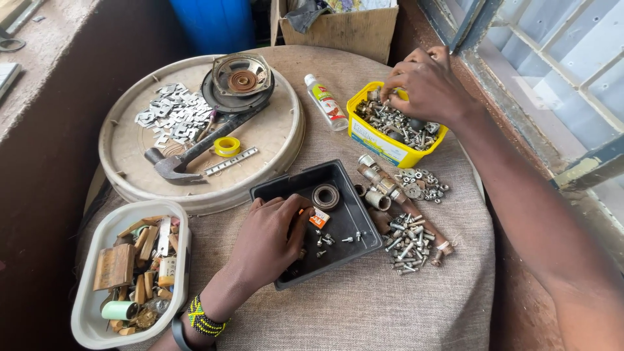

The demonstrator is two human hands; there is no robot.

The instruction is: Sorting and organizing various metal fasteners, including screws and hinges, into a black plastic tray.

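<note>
Burlap-covered tabletop (403, 305): the right hand (426, 84) pinches among bolts in a yellow tub (380, 144), closed on hardware too small to identify; the left hand (270, 237) curls fingertips-down in a black tray (348, 218) of screws; sorting well means lifting single pieces

Yellow tub (374, 140) heaped with screws, black tray (354, 218) holding scattered screws
</note>
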